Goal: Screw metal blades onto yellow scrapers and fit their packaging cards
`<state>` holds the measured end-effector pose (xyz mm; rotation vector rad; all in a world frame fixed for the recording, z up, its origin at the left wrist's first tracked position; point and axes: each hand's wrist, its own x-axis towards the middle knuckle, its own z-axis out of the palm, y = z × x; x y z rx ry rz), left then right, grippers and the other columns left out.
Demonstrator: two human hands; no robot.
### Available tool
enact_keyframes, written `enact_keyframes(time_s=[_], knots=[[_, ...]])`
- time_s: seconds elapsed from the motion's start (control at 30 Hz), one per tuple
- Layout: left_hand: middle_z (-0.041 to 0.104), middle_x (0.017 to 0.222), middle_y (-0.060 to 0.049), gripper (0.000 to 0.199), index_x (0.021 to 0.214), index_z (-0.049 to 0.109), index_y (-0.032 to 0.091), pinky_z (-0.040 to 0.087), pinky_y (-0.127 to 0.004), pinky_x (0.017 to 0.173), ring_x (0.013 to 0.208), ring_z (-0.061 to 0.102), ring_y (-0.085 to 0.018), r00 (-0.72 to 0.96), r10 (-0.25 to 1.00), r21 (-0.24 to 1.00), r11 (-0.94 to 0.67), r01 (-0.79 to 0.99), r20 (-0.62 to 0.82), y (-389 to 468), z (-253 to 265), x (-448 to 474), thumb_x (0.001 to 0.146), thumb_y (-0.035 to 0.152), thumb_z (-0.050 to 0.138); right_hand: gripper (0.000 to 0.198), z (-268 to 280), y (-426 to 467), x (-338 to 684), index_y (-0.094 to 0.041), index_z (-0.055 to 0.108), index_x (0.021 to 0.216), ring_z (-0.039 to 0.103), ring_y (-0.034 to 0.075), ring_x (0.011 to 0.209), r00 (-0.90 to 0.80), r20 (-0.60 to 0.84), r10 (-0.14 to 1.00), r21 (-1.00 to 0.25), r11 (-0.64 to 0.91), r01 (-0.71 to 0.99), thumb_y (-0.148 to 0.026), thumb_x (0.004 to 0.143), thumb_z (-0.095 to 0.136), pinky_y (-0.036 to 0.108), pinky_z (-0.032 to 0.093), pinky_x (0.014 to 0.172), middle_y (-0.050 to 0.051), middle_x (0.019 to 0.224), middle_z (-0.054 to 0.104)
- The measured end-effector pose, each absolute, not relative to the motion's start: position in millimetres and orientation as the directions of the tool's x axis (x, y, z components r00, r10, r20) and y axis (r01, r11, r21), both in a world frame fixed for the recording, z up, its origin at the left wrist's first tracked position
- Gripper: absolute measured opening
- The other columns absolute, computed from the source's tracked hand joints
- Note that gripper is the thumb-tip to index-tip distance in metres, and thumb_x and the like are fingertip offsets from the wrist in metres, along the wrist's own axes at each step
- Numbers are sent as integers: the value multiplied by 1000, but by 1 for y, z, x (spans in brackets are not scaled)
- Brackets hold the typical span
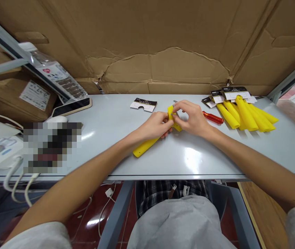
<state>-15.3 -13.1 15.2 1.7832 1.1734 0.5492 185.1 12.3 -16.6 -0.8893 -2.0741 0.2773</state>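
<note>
My left hand (156, 126) is closed around a yellow plastic piece (145, 148), long with small holes in it. One end points toward the table's front edge, and the upper part shows beyond my fingers; the middle is hidden by the hand. My right hand (191, 116) pinches thumb and fingertips together at the upper end of the yellow piece. A tiny shiny spot shows at those fingertips, too small to name. Just behind and right of my right hand lies a screwdriver with a red handle (213, 118), its shaft partly hidden by the hand.
A black-and-white header card (144, 104) lies at the back. Several yellow rolled pieces (243, 112) with similar cards sit at the right. A phone (72, 107), a slanting plastic bottle (56, 74) and white cables (12, 176) are at the left. Cardboard (163, 34) walls the back.
</note>
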Motion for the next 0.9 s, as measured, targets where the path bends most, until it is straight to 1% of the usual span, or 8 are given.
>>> enact_keyframes(time_s=[0.1,0.2,0.3,0.4,0.57,0.7,0.8,0.9], knots=[[67,67,-2,19,80,60,20,49,-28,54,50,59,-11,459,880,873,-128,470,-119,-13,16,-16,99,20,60,19,-17,12,185,-20,76,98,68,18,111,-402,639,656,-477,747,463,-26,92,58,33,55,99,8,118,73],[65,65,-1,21,80,59,20,48,-27,54,50,56,-10,466,868,909,-44,415,-171,-14,22,-15,101,20,59,22,-14,11,184,-20,77,103,69,17,110,-365,589,721,-573,692,440,-27,91,60,31,57,94,8,121,74],[65,66,-2,21,81,58,19,45,-26,52,50,54,-10,466,855,935,58,350,-228,-15,27,-13,103,18,55,34,-9,10,184,-19,71,120,69,12,91,-280,446,850,-765,525,374,-33,89,66,25,56,77,7,114,76],[66,69,-3,23,81,58,19,44,-26,51,49,53,-9,453,855,937,99,334,-252,-14,28,-13,103,16,53,42,-5,12,186,-18,65,126,61,8,69,-253,271,929,-888,343,307,-36,89,70,21,50,64,3,91,74],[68,75,-5,20,85,62,18,45,-25,50,51,53,-8,478,853,952,69,297,-211,-8,23,-17,102,18,53,40,-3,15,190,-16,70,116,64,11,70,-362,19,932,-953,126,276,-39,85,81,23,52,59,5,86,74],[69,77,-5,17,87,62,17,47,-24,51,53,55,-8,472,856,946,57,320,-212,-8,23,-18,102,18,54,35,-4,16,192,-15,74,95,64,11,72,-407,-29,913,-970,73,231,-43,80,87,23,54,60,6,87,74],[73,85,-7,12,103,66,15,54,-26,56,56,62,-10,458,868,929,9,369,-191,-9,23,-19,102,23,57,29,-4,16,191,-15,75,91,62,9,71,-383,-25,923,-971,69,230,-38,80,87,21,51,59,5,85,73],[76,99,-6,45,143,55,19,58,-29,60,58,69,-13,381,921,894,-98,438,-86,-9,21,-22,100,31,65,22,-3,17,190,-14,74,91,64,10,72,-337,-35,941,-969,51,241,-32,83,83,21,51,58,6,86,73]])
